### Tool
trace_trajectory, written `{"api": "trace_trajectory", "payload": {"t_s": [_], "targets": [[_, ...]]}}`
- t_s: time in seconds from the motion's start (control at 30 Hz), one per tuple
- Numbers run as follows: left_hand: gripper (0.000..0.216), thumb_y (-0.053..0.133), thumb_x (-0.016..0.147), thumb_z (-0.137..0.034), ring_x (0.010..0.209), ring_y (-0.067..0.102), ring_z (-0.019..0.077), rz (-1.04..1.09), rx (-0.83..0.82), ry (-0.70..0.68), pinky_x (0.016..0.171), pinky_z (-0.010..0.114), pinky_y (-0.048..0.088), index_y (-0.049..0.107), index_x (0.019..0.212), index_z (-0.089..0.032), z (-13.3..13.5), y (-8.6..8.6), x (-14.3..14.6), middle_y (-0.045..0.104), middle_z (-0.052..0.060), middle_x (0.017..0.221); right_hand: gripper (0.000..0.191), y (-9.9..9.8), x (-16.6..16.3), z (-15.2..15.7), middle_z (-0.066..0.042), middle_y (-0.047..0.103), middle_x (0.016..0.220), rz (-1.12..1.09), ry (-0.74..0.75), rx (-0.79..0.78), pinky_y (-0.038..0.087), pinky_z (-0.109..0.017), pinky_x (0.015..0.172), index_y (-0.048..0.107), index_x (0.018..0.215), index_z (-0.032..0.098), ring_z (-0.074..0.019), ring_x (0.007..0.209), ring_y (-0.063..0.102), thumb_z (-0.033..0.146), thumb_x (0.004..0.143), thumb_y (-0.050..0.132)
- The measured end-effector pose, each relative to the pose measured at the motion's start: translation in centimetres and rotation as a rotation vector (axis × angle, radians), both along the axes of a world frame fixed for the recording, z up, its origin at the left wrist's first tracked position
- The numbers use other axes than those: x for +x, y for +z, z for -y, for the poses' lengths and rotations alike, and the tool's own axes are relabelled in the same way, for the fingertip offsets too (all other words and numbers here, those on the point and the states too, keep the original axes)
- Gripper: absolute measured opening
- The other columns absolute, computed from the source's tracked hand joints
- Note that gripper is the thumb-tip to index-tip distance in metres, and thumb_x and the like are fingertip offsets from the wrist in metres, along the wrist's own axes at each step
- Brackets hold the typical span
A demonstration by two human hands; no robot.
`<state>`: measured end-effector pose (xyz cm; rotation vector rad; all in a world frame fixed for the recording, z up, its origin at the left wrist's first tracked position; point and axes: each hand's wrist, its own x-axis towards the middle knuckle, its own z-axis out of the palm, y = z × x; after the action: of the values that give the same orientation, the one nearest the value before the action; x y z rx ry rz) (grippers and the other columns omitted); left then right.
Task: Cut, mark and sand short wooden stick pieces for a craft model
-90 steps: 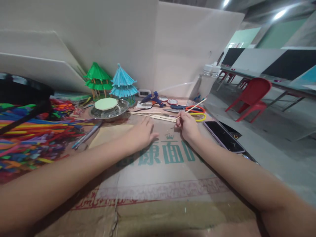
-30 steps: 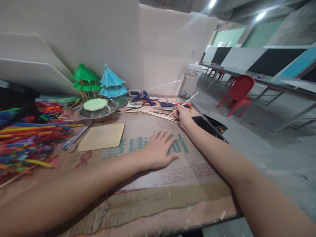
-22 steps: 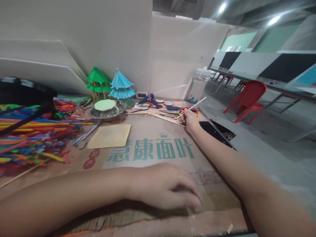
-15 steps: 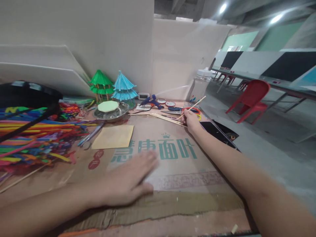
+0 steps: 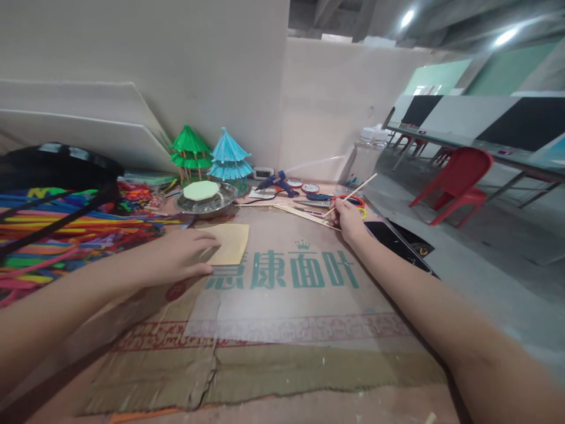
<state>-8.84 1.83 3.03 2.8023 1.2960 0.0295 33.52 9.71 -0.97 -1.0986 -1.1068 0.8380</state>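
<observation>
My right hand [image 5: 348,219] pinches a thin wooden stick [image 5: 362,184], which slants up to the right. Below that hand lie several more wooden sticks [image 5: 304,215], beside scissors with orange handles [image 5: 353,199]. My left hand [image 5: 189,254] is over the left part of a yellow sheet of paper [image 5: 233,241], fingers apart and holding nothing; whether it touches the paper I cannot tell. Behind the paper, a pale green octagonal piece [image 5: 200,190] rests on a metal dish [image 5: 223,206].
Colourful pipe cleaners [image 5: 79,235] are heaped at the left. A green paper pavilion [image 5: 189,150], a blue one [image 5: 230,159] and a blue glue gun [image 5: 278,181] stand or lie at the back. A phone [image 5: 399,244] is at the right edge of the cardboard [image 5: 282,318].
My left hand has moved left and away from me, from the middle of the cardboard to the yellow paper. My right hand stays by the sticks, still pinching one. The view has shifted slightly.
</observation>
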Motion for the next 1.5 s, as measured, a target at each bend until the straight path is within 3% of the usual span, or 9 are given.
{"api": "trace_trajectory", "payload": {"t_s": [0.27,0.4,0.5,0.63,0.73,0.9,1.07,1.33,1.5], "targets": [[0.04,0.051,0.101,-0.041,0.126,0.06,0.0309,0.154,0.103,-0.203,0.108,0.047,0.047,0.065,0.132,-0.02,4.9,-3.0,9.7,0.065,0.015,0.138,0.044,0.9,-0.4,0.6,0.007,0.048,0.041,0.098,-0.011,0.065,0.035,-0.019,0.038,0.054,0.068,0.021,-0.0082,0.036,0.041,0.057,0.09,0.068],[0.03,0.045,0.103,-0.026,0.117,0.063,0.0255,0.227,0.066,-0.242,0.103,0.041,0.05,0.066,0.123,-0.016,5.1,-2.6,12.2,0.07,0.012,0.128,0.036,2.5,-2.3,2.5,0.004,0.057,0.05,0.21,0.082,0.12,0.038,-0.021,0.045,0.061,0.074,0.02,-0.0099,0.045,0.048,0.052,0.09,0.068],[0.028,0.043,0.103,-0.026,0.113,0.063,0.0242,0.251,0.076,-0.275,0.1,0.041,0.05,0.066,0.118,-0.018,4.1,-1.8,11.8,0.071,0.01,0.124,0.027,3.1,-4.7,4.5,0.002,0.063,0.056,0.325,0.226,0.122,0.042,-0.023,0.05,0.063,0.079,0.02,-0.0121,0.05,0.054,0.045,0.087,0.072],[0.036,0.052,0.099,-0.038,0.129,0.053,0.032,0.26,0.131,-0.287,0.109,0.052,0.043,0.061,0.129,-0.021,3.1,-1.8,10.7,0.062,0.012,0.141,0.018,2.6,-7.0,6.7,0.002,0.064,0.06,0.495,0.338,0.136,0.044,-0.026,0.055,0.061,0.083,0.022,-0.0143,0.054,0.058,0.037,0.092,0.063],[0.037,0.05,0.099,-0.036,0.132,0.051,0.0307,0.273,0.071,-0.289,0.112,0.052,0.041,0.06,0.132,-0.022,2.9,-2.3,10.5,0.06,0.01,0.142,0.023,1.9,-7.1,7.5,0.002,0.061,0.058,0.65,0.326,0.172,0.042,-0.027,0.056,0.058,0.076,0.023,-0.015,0.053,0.057,0.034,0.096,0.054],[0.029,0.054,0.094,-0.033,0.119,0.058,0.0267,0.307,-0.047,-0.276,0.106,0.047,0.045,0.064,0.119,-0.023,2.9,-2.5,10.6,0.065,0.008,0.127,0.022,1.5,-6.8,8.1,0.0,0.064,0.065,0.763,0.367,0.214,0.042,-0.028,0.061,0.059,0.073,0.024,-0.0164,0.06,0.059,0.033,0.093,0.056],[0.027,0.057,0.092,-0.036,0.127,0.053,0.03,0.307,-0.066,-0.257,0.108,0.05,0.042,0.064,0.116,-0.026,2.6,-2.6,10.5,0.06,0.007,0.141,0.021,1.3,-7.3,7.9,0.0,0.067,0.068,0.946,0.498,0.267,0.042,-0.025,0.06,0.061,0.08,0.023,-0.0157,0.061,0.06,0.026,0.097,0.049],[0.027,0.056,0.093,-0.037,0.126,0.053,0.0317,0.288,-0.047,-0.285,0.107,0.052,0.042,0.064,0.115,-0.024,2.4,-2.9,10.5,0.06,0.008,0.142,0.022,1.1,-7.2,7.1,-0.003,0.068,0.072,1.07,0.414,0.321,0.043,-0.026,0.064,0.058,0.079,0.023,-0.0178,0.067,0.063,0.025,0.098,0.046],[0.025,0.055,0.093,-0.037,0.126,0.054,0.032,0.296,-0.037,-0.29,0.106,0.052,0.042,0.065,0.113,-0.024,2.4,-3.0,10.5,0.061,0.008,0.142,0.024,1.2,-7.4,7.4,-0.003,0.069,0.073,1.082,0.447,0.316,0.043,-0.025,0.064,0.059,0.081,0.021,-0.0162,0.066,0.063,0.024,0.1,0.043]]}}
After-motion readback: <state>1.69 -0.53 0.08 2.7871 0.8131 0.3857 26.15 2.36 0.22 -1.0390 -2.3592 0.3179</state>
